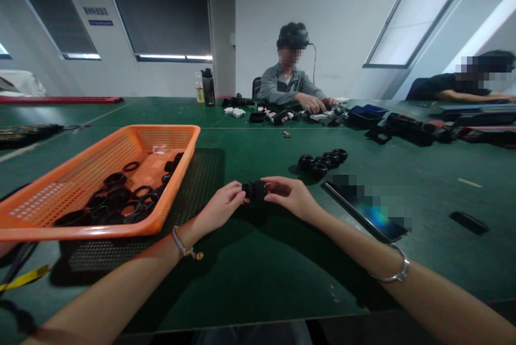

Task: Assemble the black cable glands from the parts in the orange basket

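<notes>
Between my hands, just above the green table, is a black ribbed cylindrical part (255,191). Its exact kind I cannot make out. My left hand (226,202) pinches its left end between thumb and fingers. On the other end, the thumb and fingertips of my right hand (293,198) close around the ribbed side. To the left, an orange plastic basket (181,184) holds several black rings and round parts (116,194). A cluster of several black rounded parts with holes (322,161) sits beyond my right hand.
A phone (365,210) lies right of my right forearm, with a small black object (468,222) farther right. Across the green table (242,280), a person (290,76) handles small parts. Another person (463,84) sits at far right. Two bottles (208,87) stand at the back.
</notes>
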### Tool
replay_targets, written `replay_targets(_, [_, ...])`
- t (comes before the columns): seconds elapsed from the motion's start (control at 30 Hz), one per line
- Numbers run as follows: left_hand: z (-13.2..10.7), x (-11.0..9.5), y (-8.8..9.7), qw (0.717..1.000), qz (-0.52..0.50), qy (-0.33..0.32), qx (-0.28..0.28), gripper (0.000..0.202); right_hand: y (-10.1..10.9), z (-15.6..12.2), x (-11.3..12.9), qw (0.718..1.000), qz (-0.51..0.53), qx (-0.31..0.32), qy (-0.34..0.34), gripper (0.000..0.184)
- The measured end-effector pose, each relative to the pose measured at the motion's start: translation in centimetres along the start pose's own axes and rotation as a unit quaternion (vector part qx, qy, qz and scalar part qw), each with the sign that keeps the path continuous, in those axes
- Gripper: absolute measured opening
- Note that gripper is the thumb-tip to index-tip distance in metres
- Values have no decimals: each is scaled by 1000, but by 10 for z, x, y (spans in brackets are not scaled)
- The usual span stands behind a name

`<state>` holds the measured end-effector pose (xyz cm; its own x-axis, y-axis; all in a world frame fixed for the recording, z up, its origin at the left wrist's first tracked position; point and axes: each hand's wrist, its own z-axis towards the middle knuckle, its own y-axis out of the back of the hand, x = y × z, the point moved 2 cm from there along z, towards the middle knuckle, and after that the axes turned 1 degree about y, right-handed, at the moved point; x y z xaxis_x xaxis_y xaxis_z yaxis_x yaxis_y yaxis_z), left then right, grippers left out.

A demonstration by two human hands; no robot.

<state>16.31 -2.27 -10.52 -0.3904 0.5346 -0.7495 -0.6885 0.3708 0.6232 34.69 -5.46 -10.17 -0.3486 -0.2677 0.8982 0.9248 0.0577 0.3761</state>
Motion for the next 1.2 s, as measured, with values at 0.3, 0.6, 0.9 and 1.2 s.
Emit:
replay_targets(0.3, [-1,3,-1,1000,-12,-5,-1,30,0,0,0,1000,2,16,-13,48])
replay_targets(0.6, [0,-2,0,1000,-24,4,9,29,0,-1,2,1000,-11,-11,25,38])
replay_targets(0.9, [0,-1,-1,1000,-23,2,11,29,-1,0,1,999,31,-17,15,46])
replay_targets(1.2, [0,1,0,1000,-28,-4,9,29,-1,0,4,1000,3,-8,-11,40])
